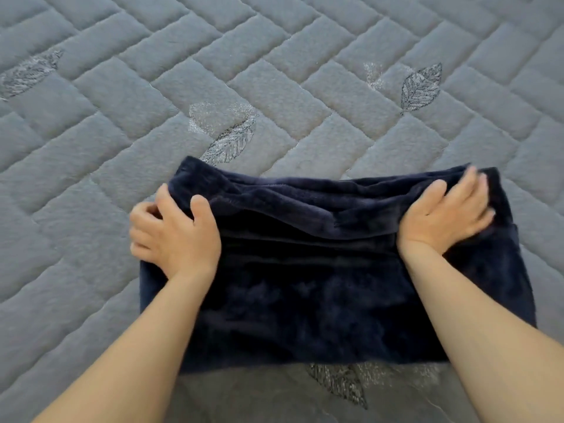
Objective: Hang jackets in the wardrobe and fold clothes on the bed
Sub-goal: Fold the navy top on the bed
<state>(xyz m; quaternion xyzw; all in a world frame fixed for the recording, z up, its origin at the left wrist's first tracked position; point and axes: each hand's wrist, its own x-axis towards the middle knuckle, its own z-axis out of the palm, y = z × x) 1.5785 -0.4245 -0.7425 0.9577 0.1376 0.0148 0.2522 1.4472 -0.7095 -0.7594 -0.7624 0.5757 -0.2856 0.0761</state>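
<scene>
Two hands on folded navy plush garment (320, 288): left hand (177, 230) gripping edge, right hand (448, 213) flat.

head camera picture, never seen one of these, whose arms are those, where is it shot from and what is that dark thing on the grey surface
There is no machine here: the arms belong to a person, and the single picture comes from a wide-angle camera worn on that person's head, looking forward and down. That is why both bare forearms reach in from the bottom edge.

The surface is a grey quilted bed cover stitched in a brick-like pattern, with embroidered leaves scattered over it.

On it lies a dark navy plush garment, already folded into a rough rectangle with several layers showing along its far edge.

The left hand grips the garment's far left corner, thumb on top and fingers curled around the edge. The right hand is blurred; it rests on the far right corner with its fingers fairly straight, seemingly pressing or smoothing rather than grasping.
</scene>
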